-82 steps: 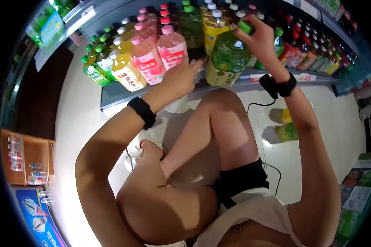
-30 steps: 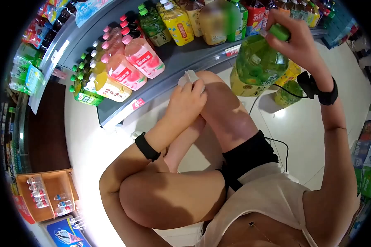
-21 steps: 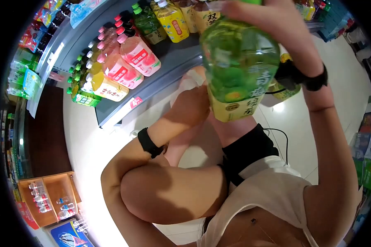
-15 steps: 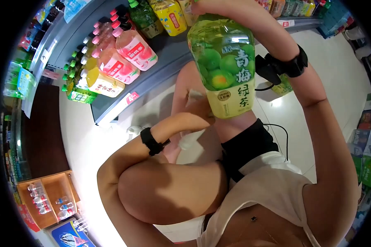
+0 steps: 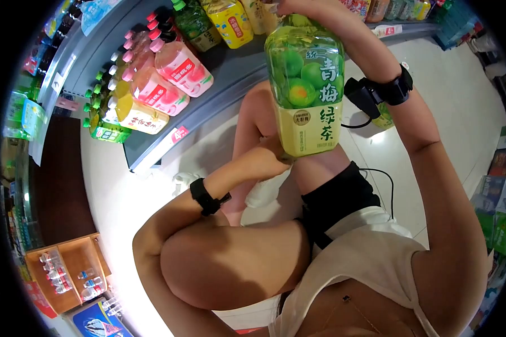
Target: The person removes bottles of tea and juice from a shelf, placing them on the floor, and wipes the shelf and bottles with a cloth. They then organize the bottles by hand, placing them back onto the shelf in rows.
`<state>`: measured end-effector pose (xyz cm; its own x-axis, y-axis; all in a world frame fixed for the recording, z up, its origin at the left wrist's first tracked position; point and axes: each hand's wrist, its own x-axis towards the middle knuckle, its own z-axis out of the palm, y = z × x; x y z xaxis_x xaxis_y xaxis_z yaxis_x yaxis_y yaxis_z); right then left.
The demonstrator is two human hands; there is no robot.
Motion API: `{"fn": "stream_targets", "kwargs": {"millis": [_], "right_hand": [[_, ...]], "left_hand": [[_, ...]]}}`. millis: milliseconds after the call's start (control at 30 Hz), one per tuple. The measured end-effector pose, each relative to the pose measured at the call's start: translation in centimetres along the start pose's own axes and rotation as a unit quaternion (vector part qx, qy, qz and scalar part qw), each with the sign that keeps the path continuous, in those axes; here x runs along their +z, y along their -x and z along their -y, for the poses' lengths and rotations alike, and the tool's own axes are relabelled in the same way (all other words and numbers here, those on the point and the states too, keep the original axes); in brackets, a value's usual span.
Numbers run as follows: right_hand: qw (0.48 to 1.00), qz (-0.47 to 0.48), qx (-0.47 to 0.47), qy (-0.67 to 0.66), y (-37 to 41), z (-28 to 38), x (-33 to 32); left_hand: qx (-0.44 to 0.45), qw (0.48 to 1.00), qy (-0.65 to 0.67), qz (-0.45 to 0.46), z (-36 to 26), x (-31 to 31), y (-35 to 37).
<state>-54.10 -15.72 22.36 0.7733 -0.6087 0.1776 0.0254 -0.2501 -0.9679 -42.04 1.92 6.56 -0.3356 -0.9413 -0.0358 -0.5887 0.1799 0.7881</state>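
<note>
A large bottle of green plum tea (image 5: 305, 84) stands upright in front of me, its printed label facing up at me. My right hand (image 5: 299, 8) is closed round the neck at its top, partly cut off by the frame edge. At the bottle's lower left is my left hand (image 5: 271, 157), fingers curled and mostly hidden behind the base. A white cloth (image 5: 262, 194) hangs below that hand and seems gripped in it. Both wrists wear black bands; the right one (image 5: 379, 90) carries a small black device with a cable.
On the grey shelf (image 5: 219, 84) at left stand pink peach drinks (image 5: 184, 67), yellow bottles (image 5: 146, 115) and green-capped bottles (image 5: 109, 132). Another green bottle (image 5: 383, 117) is on the floor behind my right wrist. A wooden case (image 5: 67, 275) with small bottles stands lower left. My bare knees are close below the bottle.
The bottle has shifted slightly right and up, with my right hand on its neck. My left hand stays by the base, and the white cloth below it shows more fully and has changed shape.
</note>
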Motion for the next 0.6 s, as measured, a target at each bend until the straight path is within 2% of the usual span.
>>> {"fn": "stream_targets", "kwargs": {"millis": [67,200,267,333,467,600], "right_hand": [[1.0,-0.008,0.016,0.016,-0.1,-0.2,0.1],[1.0,-0.008,0.025,0.016,-0.6,-1.0,0.0],[1.0,-0.005,0.018,0.011,-1.1,-1.9,-0.1],[1.0,0.002,0.021,0.0,-1.6,-2.6,-0.2],[1.0,0.008,0.021,-0.01,-1.6,-2.9,-0.3],[0.999,0.009,0.018,-0.03,-1.3,-2.9,-0.8]], "left_hand": [[-0.112,0.992,0.015,0.064,-0.1,-0.1,0.1],[-0.26,0.952,0.049,0.152,-4.6,-2.4,-0.7],[-0.177,0.978,0.027,0.105,1.1,0.7,0.1],[-0.135,0.988,0.015,0.08,1.3,1.0,0.2],[-0.145,0.986,0.011,0.083,1.7,1.4,0.2],[-0.141,0.983,0.074,0.088,0.5,0.7,0.2]]}}
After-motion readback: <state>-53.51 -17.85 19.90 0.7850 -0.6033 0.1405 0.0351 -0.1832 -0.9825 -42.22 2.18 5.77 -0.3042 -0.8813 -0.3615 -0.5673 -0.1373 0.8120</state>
